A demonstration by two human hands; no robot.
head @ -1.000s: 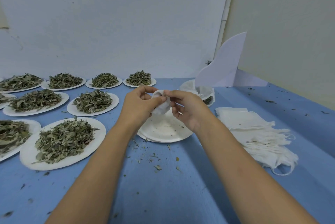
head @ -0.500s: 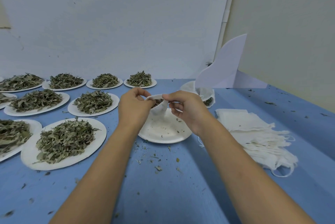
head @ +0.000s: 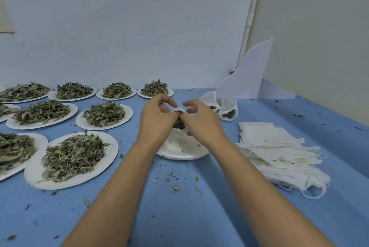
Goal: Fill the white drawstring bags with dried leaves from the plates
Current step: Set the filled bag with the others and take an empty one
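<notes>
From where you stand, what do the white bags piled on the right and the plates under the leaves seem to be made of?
Piled bags: thin woven cloth, likely cotton gauze or muslin; matte, with frayed edges and loose string loops. Plates: probably pressed paper or pulp; matte white, thin rims, no gloss, though foam cannot be excluded.
</notes>
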